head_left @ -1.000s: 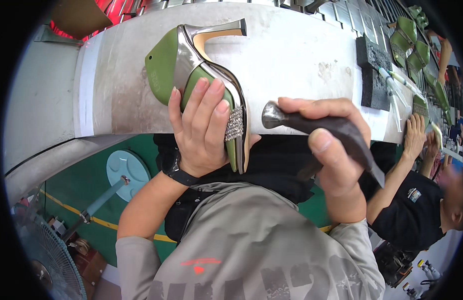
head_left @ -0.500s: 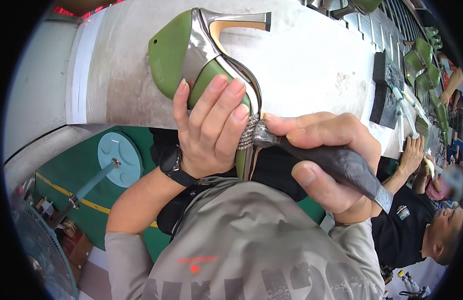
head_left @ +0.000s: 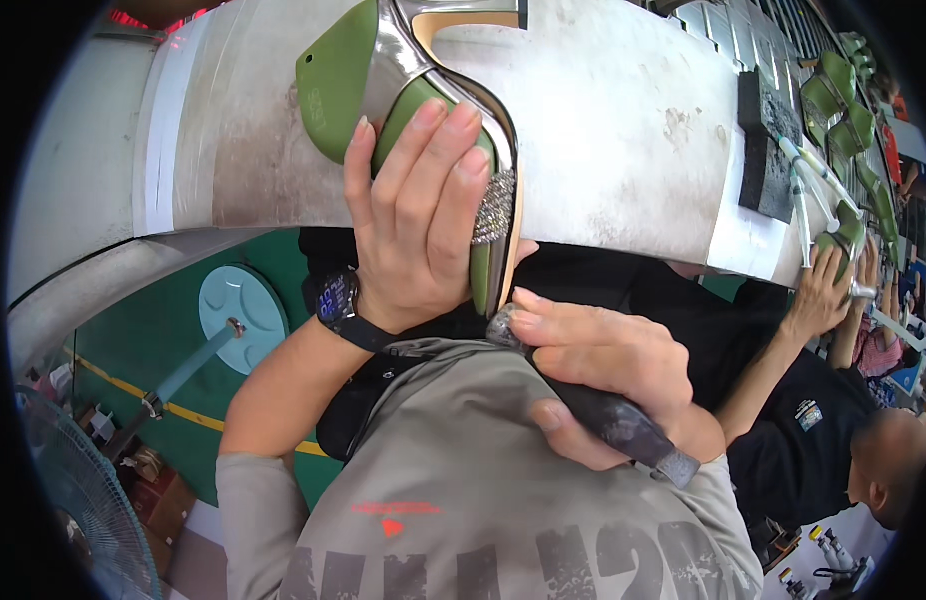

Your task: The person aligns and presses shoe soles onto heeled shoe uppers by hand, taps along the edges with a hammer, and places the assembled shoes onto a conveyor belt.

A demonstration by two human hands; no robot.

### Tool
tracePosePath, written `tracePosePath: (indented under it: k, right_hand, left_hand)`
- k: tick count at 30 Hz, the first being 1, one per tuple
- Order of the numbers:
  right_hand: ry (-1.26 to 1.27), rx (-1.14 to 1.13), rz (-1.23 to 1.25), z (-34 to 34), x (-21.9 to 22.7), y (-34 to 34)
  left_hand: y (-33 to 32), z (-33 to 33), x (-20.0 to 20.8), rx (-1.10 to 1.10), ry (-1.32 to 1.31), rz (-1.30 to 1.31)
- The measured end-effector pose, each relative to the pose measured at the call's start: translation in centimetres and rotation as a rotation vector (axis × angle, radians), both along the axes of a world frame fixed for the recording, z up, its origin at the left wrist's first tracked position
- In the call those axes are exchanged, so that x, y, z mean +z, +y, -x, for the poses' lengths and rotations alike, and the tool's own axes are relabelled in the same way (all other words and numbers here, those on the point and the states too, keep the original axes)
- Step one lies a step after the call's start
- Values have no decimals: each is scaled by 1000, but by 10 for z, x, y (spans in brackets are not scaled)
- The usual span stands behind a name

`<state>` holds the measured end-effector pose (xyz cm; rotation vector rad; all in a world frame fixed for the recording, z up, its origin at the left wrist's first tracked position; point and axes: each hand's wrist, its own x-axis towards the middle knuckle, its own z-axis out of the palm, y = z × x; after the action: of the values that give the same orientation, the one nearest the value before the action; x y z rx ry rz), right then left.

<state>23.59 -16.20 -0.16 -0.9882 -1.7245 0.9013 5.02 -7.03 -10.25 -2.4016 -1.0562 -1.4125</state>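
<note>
A pale, stained worktable [head_left: 603, 130] spreads across the upper part of the view, its near edge bending toward the person's body. Below it comes the person's grey shirt [head_left: 463, 440], then a green floor [head_left: 173, 275] crossed by a yellow line. At the right, a co-worker in a black top [head_left: 793, 440] sits alongside, one hand [head_left: 821, 300] at a green piece by the table's edge

Next in size is the high-heeled shoe [head_left: 398, 75], metallic and fitted around a green form [head_left: 343, 85]. It is held at the table's near edge, heel end over the tabletop, slender heel pointing right, pointed toe reaching past the edge toward the person. A fan [head_left: 78, 500] stands at lower left

The left hand [head_left: 408, 225] grips the shoe's side, four fingers laid along it, slightly parted, and the thumb tip showing beyond the sole. The right hand [head_left: 618, 365] is curled around a dark-handled tool [head_left: 618, 425], fingers near its metal head. That head lies right by the toe tip; whether they touch, I cannot tell

Smaller are a round light-blue stool [head_left: 258, 320] on the floor, a black block [head_left: 768, 140] on the table with slim clear tubes [head_left: 803, 190] beside it, a dark watch [head_left: 338, 300] on the left wrist and, last, the shoe's glittering band [head_left: 495, 210]
</note>
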Motion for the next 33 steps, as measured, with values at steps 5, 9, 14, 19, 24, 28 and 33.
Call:
tracePosePath:
  k: [5,9,14,19,24,28,33]
  right_hand:
    - [-81,47,389,-15,-1,-16]
    - [279,-120,332,-24,11,-18]
    - [356,-143,370,-9,8,4]
    - [342,-177,412,-13,11,16]
    - [360,-160,498,-19,23,34]
    - [297,-83,714,-26,38,53]
    - [376,-118,842,-25,35,77]
  left_hand:
    - [-24,7,11,-100,25,113]
    - [-30,9,-1,-85,-13,70]
    - [-32,8,-8,-91,24,86]
    - [-23,10,-20,-101,14,-6]
    - [-19,14,-24,-102,35,-76]
    - [-17,6,-32,-57,-26,-142]
    - [-16,7,-32,-47,-38,-142]
